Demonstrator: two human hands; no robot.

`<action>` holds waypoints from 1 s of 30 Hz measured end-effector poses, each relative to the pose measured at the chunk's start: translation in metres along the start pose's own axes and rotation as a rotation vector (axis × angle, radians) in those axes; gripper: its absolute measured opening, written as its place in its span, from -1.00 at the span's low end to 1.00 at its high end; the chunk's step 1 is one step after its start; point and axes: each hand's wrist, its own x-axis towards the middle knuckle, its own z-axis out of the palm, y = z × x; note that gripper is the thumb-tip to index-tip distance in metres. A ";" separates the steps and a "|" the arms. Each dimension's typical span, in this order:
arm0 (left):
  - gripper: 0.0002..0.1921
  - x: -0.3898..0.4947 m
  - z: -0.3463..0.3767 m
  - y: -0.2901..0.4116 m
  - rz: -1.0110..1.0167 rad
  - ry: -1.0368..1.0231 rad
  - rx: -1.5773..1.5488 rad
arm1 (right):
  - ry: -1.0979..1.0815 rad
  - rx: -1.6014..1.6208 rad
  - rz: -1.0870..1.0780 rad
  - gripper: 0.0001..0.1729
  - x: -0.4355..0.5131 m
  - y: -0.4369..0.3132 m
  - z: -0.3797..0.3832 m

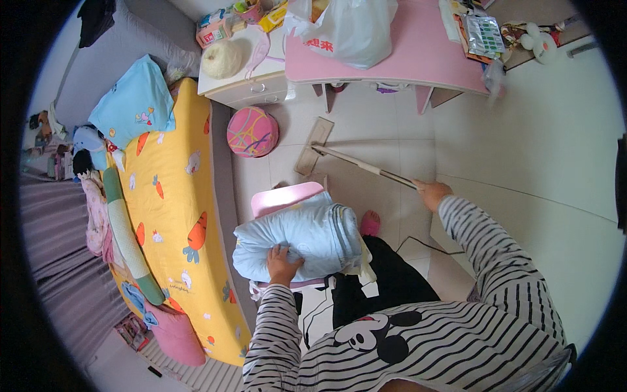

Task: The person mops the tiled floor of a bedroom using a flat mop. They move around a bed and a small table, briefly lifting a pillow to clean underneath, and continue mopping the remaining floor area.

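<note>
My right hand [433,194] is closed around the pole of a flat mop [352,160]. The mop's beige rectangular head [313,147] lies on the tiled floor, between a round pink stool and the pink desk. My left hand [283,264] rests on top of a rolled light-blue quilt [318,237], its fingers spread a little and pressing into the fabric. Beneath the quilt is a seat, mostly covered, with a pink rounded board [286,197] showing beyond it; whether that board is the chair's back I cannot tell.
The bed [186,161] with a yellow carrot-print sheet runs along the left. The round pink stool [253,132] stands beside it. Ahead are a white drawer cabinet [245,90] and a pink desk [421,54] bearing a white plastic bag [352,39]. A black cable [426,242] trails near my foot.
</note>
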 end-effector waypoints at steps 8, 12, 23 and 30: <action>-0.27 0.007 0.000 -0.005 -0.024 -0.044 -0.001 | -0.051 0.109 0.162 -0.44 -0.097 0.086 0.088; -0.26 0.010 0.002 -0.007 0.004 -0.046 0.043 | -0.198 0.284 0.305 -0.43 -0.157 0.106 0.141; -0.25 0.014 0.001 -0.008 0.040 -0.070 0.060 | 0.117 0.390 0.282 -0.50 -0.244 0.084 0.156; -0.23 0.011 -0.002 -0.005 0.044 -0.070 0.082 | 0.342 0.521 0.142 -0.52 -0.229 0.076 0.105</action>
